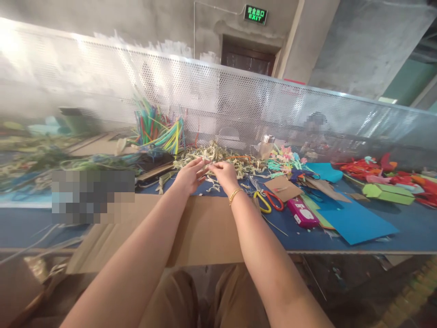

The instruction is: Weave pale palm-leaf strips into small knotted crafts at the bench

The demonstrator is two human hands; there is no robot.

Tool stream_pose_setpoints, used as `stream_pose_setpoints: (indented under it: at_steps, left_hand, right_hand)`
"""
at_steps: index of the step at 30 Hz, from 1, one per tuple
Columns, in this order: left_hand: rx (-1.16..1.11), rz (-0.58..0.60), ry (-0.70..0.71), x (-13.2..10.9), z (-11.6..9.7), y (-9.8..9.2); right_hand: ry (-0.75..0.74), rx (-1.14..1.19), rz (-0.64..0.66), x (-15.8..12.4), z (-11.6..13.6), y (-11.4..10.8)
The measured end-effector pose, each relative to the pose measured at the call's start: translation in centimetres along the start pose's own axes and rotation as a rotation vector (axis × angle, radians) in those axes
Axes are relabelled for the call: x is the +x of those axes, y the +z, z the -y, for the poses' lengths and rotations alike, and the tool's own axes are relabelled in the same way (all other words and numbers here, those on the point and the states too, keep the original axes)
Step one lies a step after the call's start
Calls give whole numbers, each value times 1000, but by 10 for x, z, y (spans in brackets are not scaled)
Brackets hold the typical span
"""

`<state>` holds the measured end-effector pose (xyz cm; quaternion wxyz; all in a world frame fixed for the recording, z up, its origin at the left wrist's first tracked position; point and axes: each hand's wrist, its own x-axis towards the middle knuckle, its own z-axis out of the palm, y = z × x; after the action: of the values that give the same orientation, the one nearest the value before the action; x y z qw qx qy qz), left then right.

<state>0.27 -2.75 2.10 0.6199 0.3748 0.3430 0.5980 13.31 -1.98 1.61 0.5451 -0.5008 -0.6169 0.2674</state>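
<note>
My left hand [191,176] and my right hand [224,175] meet over the far edge of a brown cardboard sheet [208,228]. Their fingertips are drawn together in a pinch, and whatever lies between them is too small and blurred to name. A gold chain bracelet [235,196] circles my right wrist. Right behind the fingers spreads a heap of pale, curled strips [218,152]. Close to my right forearm lie yellow-handled scissors [262,202] and orange-handled scissors [275,200].
Bundled coloured pipe cleaners [159,127] stand at the back left. Rightward lie a magenta box [302,213], blue paper [358,218], a green folded paper piece [388,193] and red scraps [362,169]. A clear jar [266,146] stands before the perforated metal panel [205,86].
</note>
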Motion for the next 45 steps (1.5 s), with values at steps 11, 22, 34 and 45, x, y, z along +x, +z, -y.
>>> stream_pose_setpoints:
  at_steps: [11, 22, 34, 45]
  left_hand:
    - [26, -34, 67, 1, 3, 2]
    - [79, 1, 221, 4, 3, -3]
    - [144, 10, 235, 0, -4, 0]
    - [299, -10, 333, -4, -4, 5]
  right_hand:
    - [16, 145, 80, -3, -2, 14]
    - [25, 197, 262, -2, -5, 12]
    - [67, 189, 59, 2, 2, -7]
    - [-68, 47, -22, -1, 8, -5]
